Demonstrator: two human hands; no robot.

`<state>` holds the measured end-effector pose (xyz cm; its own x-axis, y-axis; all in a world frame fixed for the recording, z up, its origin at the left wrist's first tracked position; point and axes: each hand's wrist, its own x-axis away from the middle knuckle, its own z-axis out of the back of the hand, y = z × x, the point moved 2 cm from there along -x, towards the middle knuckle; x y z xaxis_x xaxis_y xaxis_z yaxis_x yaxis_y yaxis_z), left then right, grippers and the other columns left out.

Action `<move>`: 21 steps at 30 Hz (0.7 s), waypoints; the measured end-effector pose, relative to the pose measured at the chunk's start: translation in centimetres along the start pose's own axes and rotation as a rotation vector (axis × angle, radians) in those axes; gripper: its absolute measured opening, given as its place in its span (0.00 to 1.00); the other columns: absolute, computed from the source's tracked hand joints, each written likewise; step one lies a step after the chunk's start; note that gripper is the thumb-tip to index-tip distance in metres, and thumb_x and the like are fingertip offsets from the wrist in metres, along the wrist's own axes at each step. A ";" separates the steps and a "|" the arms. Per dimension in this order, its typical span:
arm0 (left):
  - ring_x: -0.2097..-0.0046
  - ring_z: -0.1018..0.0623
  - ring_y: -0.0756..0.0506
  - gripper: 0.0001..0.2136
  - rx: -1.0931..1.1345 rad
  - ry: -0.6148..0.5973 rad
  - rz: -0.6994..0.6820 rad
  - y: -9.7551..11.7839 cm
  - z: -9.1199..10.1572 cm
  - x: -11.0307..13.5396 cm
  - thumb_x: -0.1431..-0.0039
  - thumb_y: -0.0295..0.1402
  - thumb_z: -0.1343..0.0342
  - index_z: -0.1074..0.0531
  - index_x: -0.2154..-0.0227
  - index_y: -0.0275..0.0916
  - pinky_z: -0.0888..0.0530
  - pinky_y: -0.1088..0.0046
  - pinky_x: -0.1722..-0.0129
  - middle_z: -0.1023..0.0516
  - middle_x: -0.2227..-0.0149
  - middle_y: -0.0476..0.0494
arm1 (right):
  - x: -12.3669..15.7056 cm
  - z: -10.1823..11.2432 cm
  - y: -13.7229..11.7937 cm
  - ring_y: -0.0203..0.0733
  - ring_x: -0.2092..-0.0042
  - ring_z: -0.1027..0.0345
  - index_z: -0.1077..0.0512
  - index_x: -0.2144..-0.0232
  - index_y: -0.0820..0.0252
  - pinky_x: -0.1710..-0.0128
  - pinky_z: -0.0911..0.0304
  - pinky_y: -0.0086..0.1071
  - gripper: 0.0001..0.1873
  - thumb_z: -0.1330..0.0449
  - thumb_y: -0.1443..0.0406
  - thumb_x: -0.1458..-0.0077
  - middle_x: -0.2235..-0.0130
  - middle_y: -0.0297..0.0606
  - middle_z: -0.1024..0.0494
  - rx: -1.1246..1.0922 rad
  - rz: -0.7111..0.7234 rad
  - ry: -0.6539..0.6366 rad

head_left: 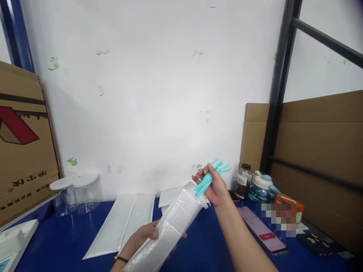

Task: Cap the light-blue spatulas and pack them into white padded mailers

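My left hand (141, 238) is wrapped round the lower part of a long white bubble-wrap pouch (172, 223), which slants up to the right above the blue table (65, 241). My right hand (214, 185) is closed on a bundle of thin teal plastic pieces (211, 175) at the pouch's open upper end. The bundle's lower ends sit in the pouch mouth and its tips fan out above my fingers.
Flat white pouches (119, 223) lie on the table with more stacked behind (170, 196). Two clear lidded jars (75, 193) stand at left beside a cardboard box (22, 151). At right are a dark jar (243, 180), a water bottle (262, 187), a phone (262, 228) and cardboard panels (317, 158).
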<state>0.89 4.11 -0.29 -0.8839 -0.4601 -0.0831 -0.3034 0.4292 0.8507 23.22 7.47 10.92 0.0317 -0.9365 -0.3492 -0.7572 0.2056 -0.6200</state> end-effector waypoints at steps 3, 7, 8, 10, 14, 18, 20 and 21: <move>0.60 0.26 0.42 0.35 0.041 -0.045 0.047 -0.2 -0.3 -0.6 0.62 0.32 0.42 0.39 0.46 0.31 0.30 0.68 0.63 0.29 0.52 0.32 | 0.2 -0.1 0.2 0.41 0.65 0.31 0.31 0.81 0.59 0.50 0.42 0.42 0.16 0.39 0.55 0.50 0.74 0.35 0.25 0.082 0.004 -0.043; 0.63 0.27 0.43 0.35 0.083 -0.132 0.103 -0.6 -1.0 -1.1 0.65 0.34 0.40 0.36 0.49 0.26 0.31 0.69 0.62 0.24 0.64 0.37 | 0.6 -1.0 0.6 0.47 0.58 0.30 0.28 0.79 0.60 0.47 0.47 0.42 0.16 0.41 0.54 0.50 0.65 0.39 0.23 0.134 -0.051 -0.125; 0.63 0.28 0.43 0.35 0.097 -0.133 0.099 -0.7 -1.0 -1.2 0.66 0.34 0.40 0.35 0.49 0.25 0.32 0.69 0.62 0.24 0.65 0.38 | 0.7 -1.2 0.5 0.48 0.57 0.30 0.28 0.79 0.60 0.47 0.47 0.42 0.16 0.41 0.54 0.50 0.63 0.38 0.23 0.115 -0.059 -0.130; 0.63 0.29 0.44 0.34 0.119 -0.104 0.077 -0.9 -1.0 -1.3 0.67 0.33 0.41 0.34 0.50 0.26 0.32 0.69 0.61 0.25 0.64 0.38 | 1.0 -1.6 0.1 0.48 0.57 0.30 0.27 0.78 0.58 0.48 0.46 0.42 0.15 0.41 0.54 0.49 0.63 0.37 0.23 0.086 -0.031 -0.127; 0.63 0.29 0.44 0.34 0.080 -0.041 0.022 -1.4 -0.6 -1.5 0.67 0.35 0.39 0.33 0.51 0.29 0.33 0.68 0.61 0.25 0.64 0.40 | 1.4 -1.9 -0.7 0.48 0.57 0.30 0.27 0.77 0.58 0.49 0.44 0.42 0.16 0.41 0.53 0.50 0.65 0.37 0.24 0.149 0.012 -0.105; 0.65 0.29 0.45 0.36 0.054 -0.028 0.000 -1.9 -0.4 -1.5 0.71 0.37 0.36 0.33 0.52 0.29 0.34 0.69 0.61 0.26 0.66 0.40 | 1.3 -1.6 -0.4 0.47 0.59 0.30 0.26 0.75 0.59 0.56 0.39 0.39 0.18 0.42 0.50 0.50 0.63 0.39 0.24 0.215 -0.064 -0.071; 0.64 0.30 0.45 0.37 0.073 -0.023 0.016 -2.1 -0.5 -1.4 0.71 0.35 0.35 0.33 0.51 0.28 0.35 0.69 0.60 0.26 0.65 0.39 | 1.0 -1.2 -0.2 0.45 0.61 0.30 0.26 0.74 0.59 0.59 0.38 0.37 0.18 0.42 0.50 0.50 0.62 0.39 0.25 0.199 -0.103 -0.050; 0.63 0.30 0.45 0.38 0.084 -0.024 0.030 -2.1 -0.6 -1.4 0.72 0.34 0.35 0.34 0.51 0.27 0.35 0.69 0.60 0.27 0.65 0.39 | 0.9 -1.0 -0.1 0.44 0.62 0.30 0.26 0.74 0.59 0.60 0.37 0.36 0.18 0.42 0.50 0.50 0.62 0.38 0.25 0.184 -0.113 -0.045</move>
<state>3.00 3.36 -1.68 -0.9012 -0.4275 -0.0719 -0.3046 0.5065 0.8067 22.64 6.35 11.38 0.1419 -0.9438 -0.2984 -0.6151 0.1521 -0.7736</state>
